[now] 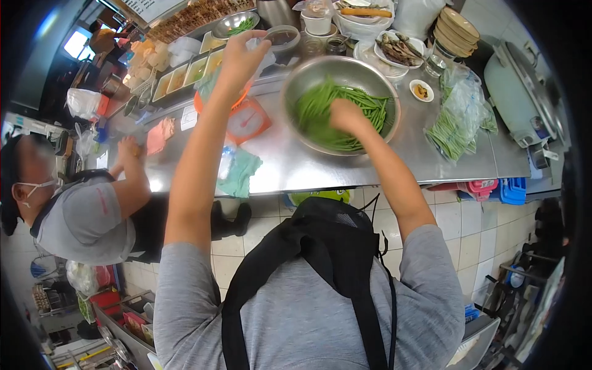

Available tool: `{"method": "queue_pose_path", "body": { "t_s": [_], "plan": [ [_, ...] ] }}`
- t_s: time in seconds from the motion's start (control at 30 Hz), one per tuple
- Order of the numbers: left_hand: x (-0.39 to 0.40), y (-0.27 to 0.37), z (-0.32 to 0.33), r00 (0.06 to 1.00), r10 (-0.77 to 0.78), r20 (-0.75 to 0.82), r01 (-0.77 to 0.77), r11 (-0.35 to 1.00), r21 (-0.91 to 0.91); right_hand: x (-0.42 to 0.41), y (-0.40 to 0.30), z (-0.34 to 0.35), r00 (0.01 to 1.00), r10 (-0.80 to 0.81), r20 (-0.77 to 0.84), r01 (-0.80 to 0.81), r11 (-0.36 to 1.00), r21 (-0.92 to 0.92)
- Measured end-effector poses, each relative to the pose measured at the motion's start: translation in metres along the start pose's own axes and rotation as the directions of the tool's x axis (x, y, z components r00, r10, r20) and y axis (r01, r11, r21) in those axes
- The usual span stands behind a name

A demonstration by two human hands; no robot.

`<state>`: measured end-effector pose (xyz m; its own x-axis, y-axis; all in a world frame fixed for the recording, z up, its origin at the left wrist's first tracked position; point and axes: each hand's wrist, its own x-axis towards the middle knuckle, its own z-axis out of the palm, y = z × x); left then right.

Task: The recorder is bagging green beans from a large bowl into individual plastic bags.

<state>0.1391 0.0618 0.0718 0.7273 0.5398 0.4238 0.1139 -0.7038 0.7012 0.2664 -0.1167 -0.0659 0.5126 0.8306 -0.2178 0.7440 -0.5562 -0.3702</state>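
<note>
A wide stainless steel bowl (287, 99) of cut green beans (372, 108) stands on the counter before me. My right hand (347, 116) is down among the beans, its fingers hidden and blurred; whether it grips any cannot be told. Raised to the left, my left hand (245, 58) pinches the rim of a clear plastic bag (266, 58). That bag hangs over an orange dial kitchen scale (247, 121) with an orange pan (199, 102), partly covered by my forearm. A green cloth (241, 173) lies in front of the scale.
Bagged green beans (455, 125) and a small sauce dish (421, 91) lie right of the bowl, near a large lidded appliance (518, 92). Behind are a plate of dried fish (400, 48) and condiment trays (178, 78). A co-worker (88, 208) stands close on my left.
</note>
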Motion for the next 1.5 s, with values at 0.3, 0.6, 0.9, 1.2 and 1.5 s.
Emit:
{"method": "queue_pose_path", "body": {
  "t_s": [0.3, 0.6, 0.9, 1.2, 1.5],
  "plan": [
    [-0.04, 0.005, -0.015, 0.999, -0.033, 0.028, 0.033, 0.999, -0.006, 0.056, -0.026, 0.024, 0.994, 0.028, 0.103, -0.085, 0.787, 0.612],
    [-0.037, -0.02, -0.045, 0.989, -0.109, -0.105, 0.115, 0.992, 0.052, 0.029, -0.024, -0.016, 0.945, -0.003, 0.326, -0.183, 0.823, 0.537],
    [0.066, -0.05, 0.019, 0.995, -0.065, 0.081, 0.01, 0.839, 0.544, 0.057, -0.022, -0.068, 0.985, -0.13, -0.118, 0.153, 0.31, 0.938],
    [0.07, -0.047, -0.023, 0.935, -0.246, 0.255, 0.119, 0.896, 0.429, 0.129, -0.122, -0.098, 0.947, -0.219, -0.237, 0.316, 0.775, 0.547],
    [0.054, -0.051, -0.036, 0.997, -0.054, 0.062, 0.041, 0.98, 0.197, 0.24, -0.154, -0.046, 0.815, -0.572, 0.092, 0.568, 0.82, 0.069]
  ]
}}
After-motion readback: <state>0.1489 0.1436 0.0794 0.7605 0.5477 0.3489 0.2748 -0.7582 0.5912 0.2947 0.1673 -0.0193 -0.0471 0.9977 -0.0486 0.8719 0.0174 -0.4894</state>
